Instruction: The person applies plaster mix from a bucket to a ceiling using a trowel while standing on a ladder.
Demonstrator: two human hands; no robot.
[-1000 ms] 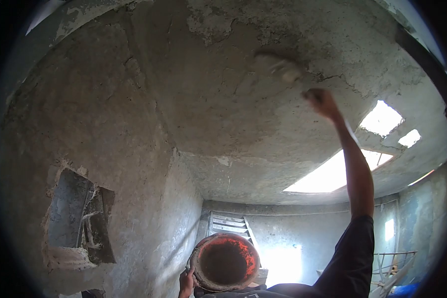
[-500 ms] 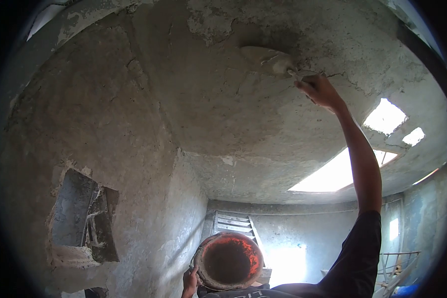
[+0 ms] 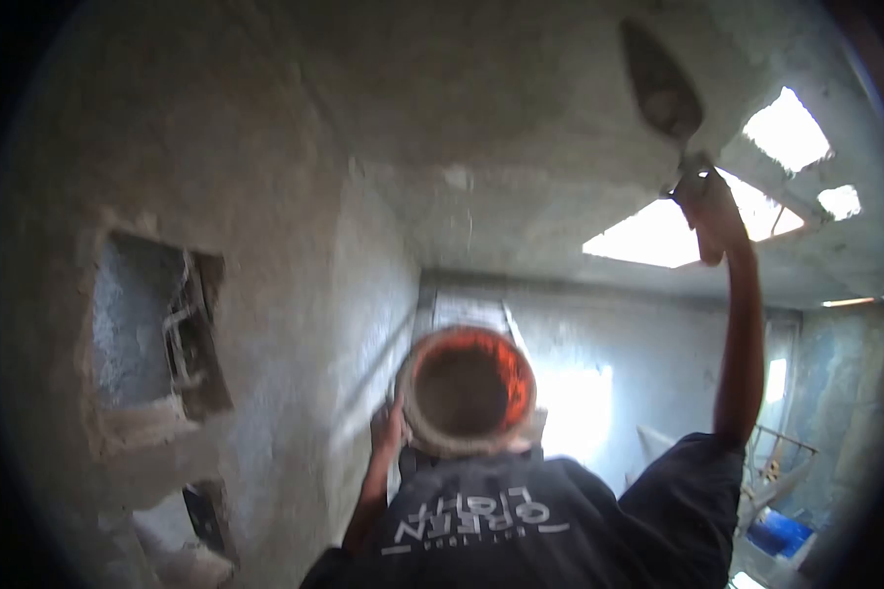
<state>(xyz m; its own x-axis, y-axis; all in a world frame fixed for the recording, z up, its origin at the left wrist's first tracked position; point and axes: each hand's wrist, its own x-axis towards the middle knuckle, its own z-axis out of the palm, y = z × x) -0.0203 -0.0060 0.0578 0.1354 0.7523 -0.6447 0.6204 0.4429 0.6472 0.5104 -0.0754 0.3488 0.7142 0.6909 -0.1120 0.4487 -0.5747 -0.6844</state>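
My right hand (image 3: pixel 712 211) is closed round the handle of a pointed trowel (image 3: pixel 661 90), raised at the upper right. The trowel's leaf-shaped blade points up and to the left, blurred by motion. My left hand (image 3: pixel 388 428) grips the left side of a round mortar basin (image 3: pixel 413 424), which is in front of my chest. The basin has a crusted rim and an orange-red inner wall. Grey-brown mortar (image 3: pixel 462 391) shows inside it.
The rough grey ceiling (image 3: pixel 521 98) has bright openings (image 3: pixel 648 234) on the right. A broken-edged wall opening (image 3: pixel 138 324) is at left. Behind the basin stands a ladder-like slatted frame (image 3: pixel 469 311). A blue object (image 3: pixel 781 535) lies low at the right.
The trowel has come away from the ceiling and swung right, with its blade now pointing upward. My view has tilted down, showing more of my shirt. The basin stays in my left hand.
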